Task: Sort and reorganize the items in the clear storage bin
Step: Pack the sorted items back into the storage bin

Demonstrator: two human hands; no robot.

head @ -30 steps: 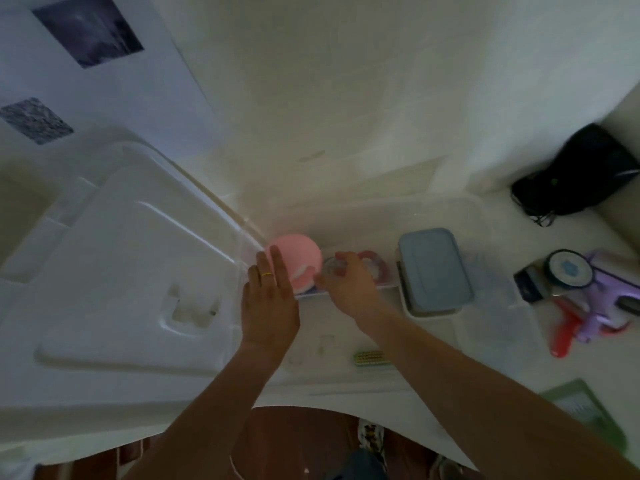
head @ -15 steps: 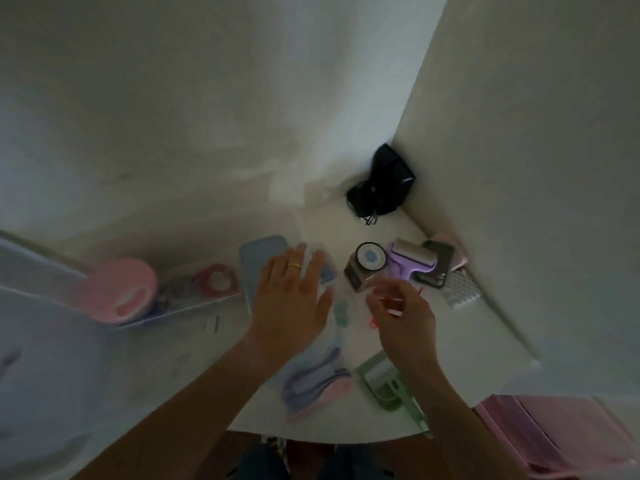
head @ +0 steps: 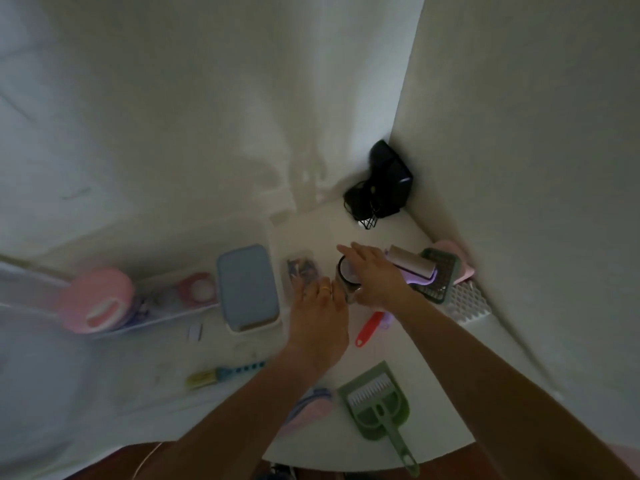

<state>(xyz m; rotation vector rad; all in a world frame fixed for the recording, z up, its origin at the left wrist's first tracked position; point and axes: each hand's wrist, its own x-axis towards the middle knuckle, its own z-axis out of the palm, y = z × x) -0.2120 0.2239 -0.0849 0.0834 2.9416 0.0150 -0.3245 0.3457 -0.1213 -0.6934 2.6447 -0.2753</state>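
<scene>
The clear storage bin (head: 267,237) fills the left of the view. Inside it are a blue-lidded container (head: 247,285), a pink round case (head: 97,299), a red tape ring (head: 195,287) and a yellow-and-blue brush (head: 221,374). Just right of the bin lies a small clear packet (head: 300,266) of coloured bits. My left hand (head: 322,313) sits at the packet's near end with its fingers bent down and their tips hidden. My right hand (head: 375,275) lies over a round dark jar (head: 346,271), with fingers stretched across its top.
On the white table are a purple lint roller (head: 412,268), a green grid slicer (head: 440,275), a white grid mat (head: 467,303), a red handle (head: 369,329), a green scoop (head: 377,403) and pink-purple pads (head: 308,410). A black bag (head: 384,185) fills the wall corner.
Both hands left the bin and moved right over the table. The right hand came down onto the round jar. The left hand dropped to the clear packet.
</scene>
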